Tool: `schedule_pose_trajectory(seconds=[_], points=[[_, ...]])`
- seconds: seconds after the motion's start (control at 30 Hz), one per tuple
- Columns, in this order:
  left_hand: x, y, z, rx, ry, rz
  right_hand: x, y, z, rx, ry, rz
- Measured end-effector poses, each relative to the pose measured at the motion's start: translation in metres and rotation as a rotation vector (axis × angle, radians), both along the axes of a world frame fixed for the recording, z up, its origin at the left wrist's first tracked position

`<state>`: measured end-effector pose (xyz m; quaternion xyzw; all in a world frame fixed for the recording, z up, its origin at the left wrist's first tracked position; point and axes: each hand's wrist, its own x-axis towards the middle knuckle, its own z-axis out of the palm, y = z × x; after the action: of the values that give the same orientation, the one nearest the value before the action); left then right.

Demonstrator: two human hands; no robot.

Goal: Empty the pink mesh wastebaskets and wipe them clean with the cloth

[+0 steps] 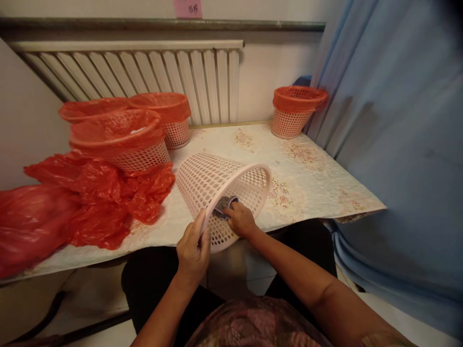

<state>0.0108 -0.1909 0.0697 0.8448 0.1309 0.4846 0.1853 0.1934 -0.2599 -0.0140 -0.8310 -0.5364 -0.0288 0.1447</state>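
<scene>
A pale pink perforated wastebasket (213,178) lies tipped on its side on the table, its mouth turned toward me and to the right. My left hand (194,248) grips the near left part of the rim, thumb and fingers on either side of it. My right hand (240,219) reaches into the basket's mouth, its fingers closed on a dark grey cloth (224,205) with a purple edge. The cloth is against or close to the basket's inner wall; exact contact is hard to make out.
Several wastebaskets lined with red bags stand at the back left, one basket (125,144) nearest. Loose red plastic bags (97,193) heap along the left. Another lined basket (291,115) stands back right. A radiator (144,79) is behind the flowered tablecloth (307,183); a blue curtain (405,168) hangs right.
</scene>
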Motion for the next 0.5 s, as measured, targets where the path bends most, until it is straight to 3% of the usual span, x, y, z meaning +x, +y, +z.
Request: schedule_pose_trajectory(seconds=[0.5], points=[[-0.0032,-0.0011,-0.0027,-0.021,0.014,0.017,-0.0017,-0.0010,-0.0009,0.011,-0.007,-0.004]])
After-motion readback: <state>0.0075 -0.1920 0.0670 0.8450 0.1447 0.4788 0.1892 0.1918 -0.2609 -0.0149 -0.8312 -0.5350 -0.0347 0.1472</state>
